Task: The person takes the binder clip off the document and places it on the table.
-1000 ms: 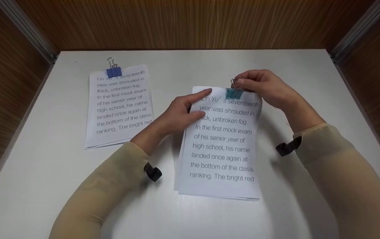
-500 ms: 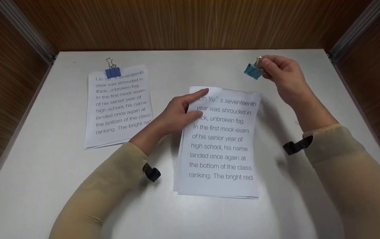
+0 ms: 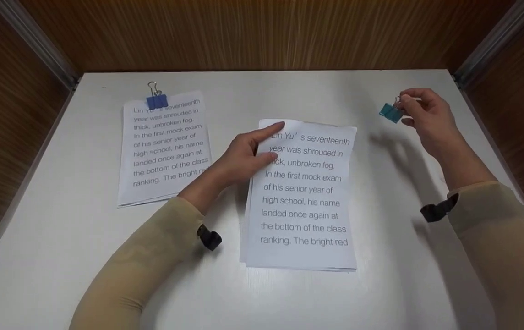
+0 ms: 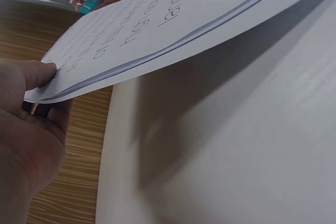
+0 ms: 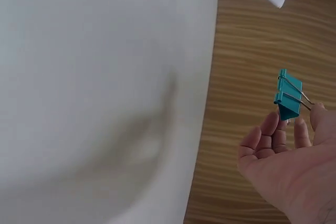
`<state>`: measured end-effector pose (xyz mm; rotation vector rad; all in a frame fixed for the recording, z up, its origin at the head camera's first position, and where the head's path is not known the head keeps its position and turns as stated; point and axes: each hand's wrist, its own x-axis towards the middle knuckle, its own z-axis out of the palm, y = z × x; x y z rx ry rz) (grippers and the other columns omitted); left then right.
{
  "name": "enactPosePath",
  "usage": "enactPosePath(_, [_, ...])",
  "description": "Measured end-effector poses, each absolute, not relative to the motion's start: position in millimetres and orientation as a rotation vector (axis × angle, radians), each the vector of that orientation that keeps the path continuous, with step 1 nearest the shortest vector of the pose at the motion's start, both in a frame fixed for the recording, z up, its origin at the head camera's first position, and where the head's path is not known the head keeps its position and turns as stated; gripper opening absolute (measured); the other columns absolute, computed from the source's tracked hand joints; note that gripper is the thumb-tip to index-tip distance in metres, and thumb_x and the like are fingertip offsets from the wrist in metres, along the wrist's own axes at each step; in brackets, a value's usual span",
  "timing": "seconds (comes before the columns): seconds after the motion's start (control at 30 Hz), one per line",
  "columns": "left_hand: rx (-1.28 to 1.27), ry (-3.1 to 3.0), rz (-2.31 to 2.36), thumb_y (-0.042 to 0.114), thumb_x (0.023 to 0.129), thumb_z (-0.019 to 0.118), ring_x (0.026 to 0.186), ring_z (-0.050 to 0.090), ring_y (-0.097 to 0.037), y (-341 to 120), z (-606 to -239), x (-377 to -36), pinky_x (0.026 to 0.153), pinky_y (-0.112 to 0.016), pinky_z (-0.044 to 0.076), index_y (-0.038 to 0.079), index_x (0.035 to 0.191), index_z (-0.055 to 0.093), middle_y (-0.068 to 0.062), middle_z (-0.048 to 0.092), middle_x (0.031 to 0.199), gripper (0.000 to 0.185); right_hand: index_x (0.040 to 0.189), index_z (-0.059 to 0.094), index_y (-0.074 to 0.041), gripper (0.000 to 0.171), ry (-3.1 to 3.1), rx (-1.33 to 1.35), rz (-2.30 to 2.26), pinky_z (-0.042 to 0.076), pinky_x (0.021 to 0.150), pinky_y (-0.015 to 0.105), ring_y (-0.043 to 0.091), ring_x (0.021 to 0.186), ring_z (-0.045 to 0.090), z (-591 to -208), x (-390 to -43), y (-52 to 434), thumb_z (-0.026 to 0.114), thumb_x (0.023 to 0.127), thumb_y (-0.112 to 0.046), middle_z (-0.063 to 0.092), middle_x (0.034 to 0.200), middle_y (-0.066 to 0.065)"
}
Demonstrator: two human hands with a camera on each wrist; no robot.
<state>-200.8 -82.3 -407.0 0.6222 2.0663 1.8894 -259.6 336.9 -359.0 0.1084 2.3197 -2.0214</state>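
Pinching the teal binder clip (image 3: pixel 390 113) by its wire handles: right hand (image 3: pixel 429 121), far right, raised above the worktop (image 3: pixel 289 298). Clip is well apart from the centre paper stack (image 3: pixel 305 197), to its right and farther back. Left hand (image 3: pixel 243 158) grips that stack at its far left edge, thumb on top, fingers underneath; left wrist view shows the edge lifted, shadow below. Sheets slightly fanned at the near left corner. Second stack (image 3: pixel 166 146) lies left, blue binder clip (image 3: pixel 156 101) on its far edge.
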Motion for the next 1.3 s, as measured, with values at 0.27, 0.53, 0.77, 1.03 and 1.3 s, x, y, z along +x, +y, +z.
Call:
enactPosePath(0.27, [0.632, 2.084, 1.888, -0.003, 0.100, 0.065, 0.095, 0.077, -0.026, -81, -410, -203, 0.077, -0.035, 0.062, 0.024, 0.162, 0.047, -0.001, 0.072, 0.133, 0.070, 0.132, 0.064, -0.010, 0.043, 2.551, 0.146, -1.719, 0.052, 0.092, 0.018, 0.013, 0.116, 0.057, -378, -255, 366, 0.060, 0.107, -0.044, 0.062, 0.123, -0.001])
enactPosePath(0.53, [0.601, 2.053, 1.913, -0.003, 0.100, 0.065, 0.098, 0.077, -0.026, -80, -411, -205, 0.082, -0.035, 0.062, 0.023, 0.162, 0.047, -0.004, 0.072, 0.133, 0.070, 0.132, 0.064, -0.009, 0.047, 2.618, 0.162, -1.598, 0.050, 0.092, 0.020, 0.010, 0.117, 0.057, -396, -252, 389, 0.057, 0.107, -0.048, 0.063, 0.124, -0.004])
enactPosePath(0.77, [0.598, 2.069, 1.912, -0.003, 0.099, 0.066, 0.102, 0.076, -0.025, -79, -414, -205, 0.088, -0.034, 0.061, 0.023, 0.162, 0.047, -0.002, 0.070, 0.138, 0.070, 0.135, 0.062, -0.009, 0.054, 2.647, 0.192, -1.457, 0.051, 0.093, 0.019, 0.012, 0.120, 0.054, -405, -251, 398, 0.054, 0.106, -0.054, 0.062, 0.131, -0.002])
enactPosePath(1.03, [0.613, 2.072, 1.917, -0.002, 0.099, 0.066, 0.104, 0.075, -0.024, -79, -416, -206, 0.090, -0.036, 0.060, 0.021, 0.162, 0.046, 0.000, 0.070, 0.138, 0.070, 0.137, 0.064, -0.007, 0.056, 2.648, 0.206, -1.434, 0.052, 0.090, 0.014, 0.011, 0.120, 0.056, -408, -249, 404, 0.057, 0.106, -0.053, 0.065, 0.130, -0.005])
enactPosePath(1.3, [0.602, 2.075, 1.903, -0.002, 0.100, 0.065, 0.098, 0.077, -0.026, -79, -416, -207, 0.082, -0.035, 0.062, 0.023, 0.162, 0.047, -0.002, 0.072, 0.135, 0.070, 0.141, 0.063, -0.012, 0.056, 2.646, 0.254, -1.363, 0.052, 0.087, 0.014, 0.011, 0.114, 0.058, -412, -250, 409, 0.062, 0.103, -0.053, 0.066, 0.127, -0.009])
